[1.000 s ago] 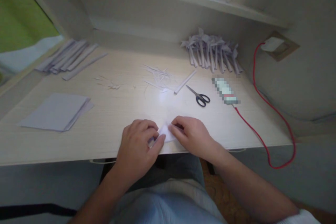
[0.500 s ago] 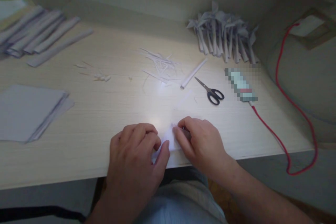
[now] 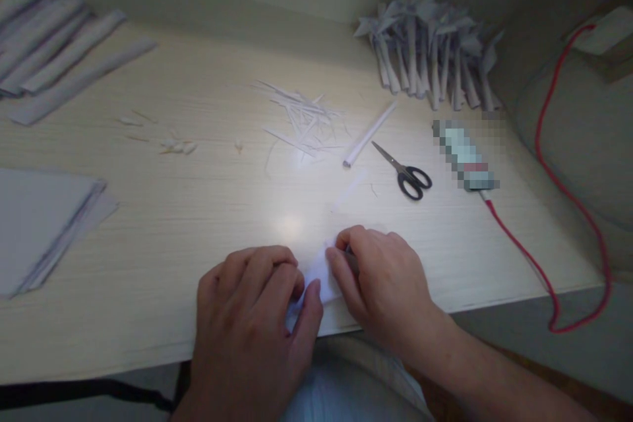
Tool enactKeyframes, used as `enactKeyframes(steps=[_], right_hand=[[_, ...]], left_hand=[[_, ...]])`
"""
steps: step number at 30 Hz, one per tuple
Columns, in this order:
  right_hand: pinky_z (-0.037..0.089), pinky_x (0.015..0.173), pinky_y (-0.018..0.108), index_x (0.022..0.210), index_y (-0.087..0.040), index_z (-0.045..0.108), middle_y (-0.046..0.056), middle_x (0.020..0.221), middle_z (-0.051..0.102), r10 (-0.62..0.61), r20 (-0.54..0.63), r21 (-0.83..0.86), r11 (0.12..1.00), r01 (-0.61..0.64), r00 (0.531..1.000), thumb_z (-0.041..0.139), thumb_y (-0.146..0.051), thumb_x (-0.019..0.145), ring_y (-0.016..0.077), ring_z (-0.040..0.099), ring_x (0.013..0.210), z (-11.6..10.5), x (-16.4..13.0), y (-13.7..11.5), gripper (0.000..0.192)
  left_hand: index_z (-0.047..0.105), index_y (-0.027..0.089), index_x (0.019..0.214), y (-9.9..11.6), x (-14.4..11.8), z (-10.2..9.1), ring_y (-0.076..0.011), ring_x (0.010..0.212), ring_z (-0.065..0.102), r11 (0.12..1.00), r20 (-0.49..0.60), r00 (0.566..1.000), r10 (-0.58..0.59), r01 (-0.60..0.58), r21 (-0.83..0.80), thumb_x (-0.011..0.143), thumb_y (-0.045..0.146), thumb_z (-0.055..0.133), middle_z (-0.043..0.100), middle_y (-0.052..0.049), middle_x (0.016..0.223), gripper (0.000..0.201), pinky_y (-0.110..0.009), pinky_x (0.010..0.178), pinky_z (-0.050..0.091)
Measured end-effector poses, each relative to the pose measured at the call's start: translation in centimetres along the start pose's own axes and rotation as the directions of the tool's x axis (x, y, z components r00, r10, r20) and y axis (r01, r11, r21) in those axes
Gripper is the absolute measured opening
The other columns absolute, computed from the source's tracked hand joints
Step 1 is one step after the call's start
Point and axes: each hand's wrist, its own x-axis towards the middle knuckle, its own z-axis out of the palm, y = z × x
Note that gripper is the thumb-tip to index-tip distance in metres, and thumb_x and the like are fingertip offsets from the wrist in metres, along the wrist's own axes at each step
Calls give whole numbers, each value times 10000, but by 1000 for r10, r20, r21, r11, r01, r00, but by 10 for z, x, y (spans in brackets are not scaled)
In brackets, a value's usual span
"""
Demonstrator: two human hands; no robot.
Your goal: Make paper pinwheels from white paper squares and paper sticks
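Note:
Close to the table's front edge, a small piece of white paper (image 3: pixel 320 278) lies between my two hands, partly covered by the fingers. My left hand (image 3: pixel 254 310) has its thumb and curled fingers closed on the paper's left side. On the right side, my right hand (image 3: pixel 378 270) pinches the paper's upper corner between thumb and forefinger. Beyond them a thin rolled paper tube (image 3: pixel 370 134) rests beside black-handled scissors (image 3: pixel 409 178). A loose heap of narrow paper strips (image 3: pixel 304 120) spreads over the table's middle.
A stack of paper sheets (image 3: pixel 44 224) sits at the left, with several long paper rolls (image 3: pixel 54 39) behind it. Folded paper flowers on stems (image 3: pixel 428 46) are bunched at the back right. A phone (image 3: pixel 465 155) has a red cable (image 3: pixel 558 194). Small cotton-tipped bits (image 3: pixel 178 146) lie left of centre.
The view has shifted slightly, so the left-hand things sit further left. Both hands keep their hold on the paper, with hardly any movement.

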Motion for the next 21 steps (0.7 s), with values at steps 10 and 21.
enactKeyframes(steps=[10,21], right_hand=[[284,647,344,856,-199,619,29,731,669,-8,10,-36,999,8,1000,507,-327,1007,227,584,656,-2,2,1,228],[296,636,338,883,-202,604,38,748,678,12,27,-99,995,-9,1000,490,-337,1021,235,612,671,1,1,0,224]], left_hand=[[617,222,786,2,-3,0,-289,925,581,1000,-16,1000,-26,26,3,891,248,660,689,-70,940,116,-466,804,384],[688,207,1099,-2,-1,1,-281,1057,611,993,-26,993,111,-112,-31,912,182,634,741,-48,1130,197,-485,904,425]])
